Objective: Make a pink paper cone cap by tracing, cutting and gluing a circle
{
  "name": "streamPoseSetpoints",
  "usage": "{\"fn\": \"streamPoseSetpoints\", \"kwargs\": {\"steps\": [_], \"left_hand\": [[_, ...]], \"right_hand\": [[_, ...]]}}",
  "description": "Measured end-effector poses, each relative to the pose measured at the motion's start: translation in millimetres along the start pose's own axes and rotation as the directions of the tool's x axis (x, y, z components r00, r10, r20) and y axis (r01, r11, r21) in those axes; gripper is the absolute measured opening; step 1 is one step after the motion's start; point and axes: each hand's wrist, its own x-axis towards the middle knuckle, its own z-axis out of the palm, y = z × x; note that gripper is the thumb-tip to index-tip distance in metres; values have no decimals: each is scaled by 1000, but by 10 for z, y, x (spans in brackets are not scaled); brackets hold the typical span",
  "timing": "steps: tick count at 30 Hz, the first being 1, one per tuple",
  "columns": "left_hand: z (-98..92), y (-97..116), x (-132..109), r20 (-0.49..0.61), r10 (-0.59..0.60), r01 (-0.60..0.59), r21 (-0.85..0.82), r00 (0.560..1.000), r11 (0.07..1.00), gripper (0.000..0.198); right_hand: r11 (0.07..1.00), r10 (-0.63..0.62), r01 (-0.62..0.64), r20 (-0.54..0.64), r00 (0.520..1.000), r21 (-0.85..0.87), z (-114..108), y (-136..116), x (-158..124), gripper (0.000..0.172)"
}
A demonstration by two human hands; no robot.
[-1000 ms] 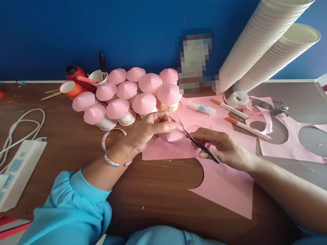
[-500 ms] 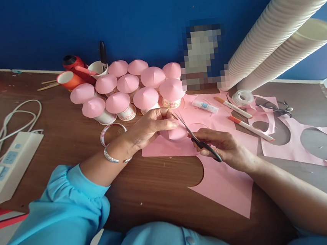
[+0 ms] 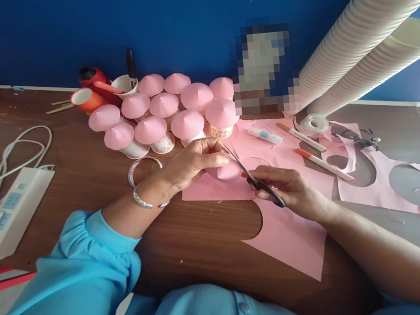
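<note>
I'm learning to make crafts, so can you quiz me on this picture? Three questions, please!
1. True or false: the right hand holds scissors.
2. What colour is the paper in the left hand? A blue, B pink, C white.
3. How many orange-capped pens can you count?

Key: 1 true; 2 B; 3 two.

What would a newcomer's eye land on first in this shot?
The cluster of pink-capped cups at the back of the wooden table stands out first, with two long stacks of white cups slanting in from the upper right. In the centre, the left hand pinches a pink paper piece while the right hand holds scissors to its edge.
</note>
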Motion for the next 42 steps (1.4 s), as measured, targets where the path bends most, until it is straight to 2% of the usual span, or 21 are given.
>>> {"fn": "streamPoseSetpoints", "kwargs": {"steps": [8, 13, 21, 26, 30, 33, 36, 39, 42], "left_hand": [[-16, 0, 1, 4, -4, 4, 11, 1000, 1000, 22], [-15, 35, 9, -29, -13, 14, 16, 1000, 1000, 24], [-62, -33, 28, 49, 13, -12, -17, 999, 1000, 20], [-59, -33, 30, 60, 23, -22, -19, 998, 1000, 22], [-52, 4, 8, -64, 54, -58, -70, 997, 996, 25], [-38, 21, -5, -154, 67, -95, -180, 986, 979, 18], [13, 8, -7, -219, 39, -102, -284, 975, 953, 17], [103, -43, -8, -231, 11, -91, -337, 973, 937, 18], [214, -119, -13, -235, -11, -76, -359, 972, 930, 21]], "right_hand": [[1000, 15, -16, -21, 1000, -23, -11, 11, -1, 44], [999, 44, -43, -24, 999, 31, -24, -7, 16, 46], [998, 61, -62, 15, 998, 33, -35, 39, 1, 48], [992, 73, -73, 3, 997, 102, -22, 25, -2, 41], [967, 57, -14, -163, 985, 254, -25, 1, -28, 42], [945, 62, 47, -316, 947, 324, -24, 0, -35, 44], [938, 98, 59, -424, 900, 342, 9, -5, -6, 38], [933, 115, 73, -482, 868, 353, 80, -17, 42, 34], [907, 118, 92, -459, 880, 410, 163, -15, 72, 34]]}}
